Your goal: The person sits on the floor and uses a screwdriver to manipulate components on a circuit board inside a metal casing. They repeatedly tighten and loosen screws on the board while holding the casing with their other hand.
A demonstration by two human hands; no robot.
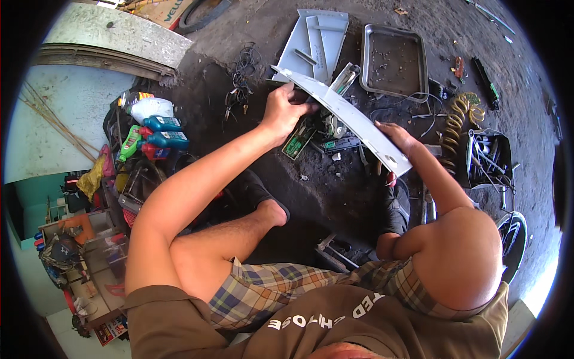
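A long, thin light-grey panel (350, 116) is held up in front of me, slanting from upper left to lower right. My left hand (284, 112) is closed on its left part, with the thumb on top. Along the panel's far edge, near its right end, my right hand (397, 137) grips it; some fingers are hidden. Under and beside the panel lie taken-apart electronic parts, among them a green circuit board in a pale housing (297, 142). A second grey panel (320, 42) with raised ribs lies flat on the dark ground beyond. A small red object (391, 179) shows below the panel's right end.
A metal tray (364, 63) holding small loose bits stands at the far right. Nearer are a coiled yellow hose (457, 116) and an open tool box (485, 164). Tangled black cables (244, 66) lie at the left, with several bottles (167, 139) beyond my left arm.
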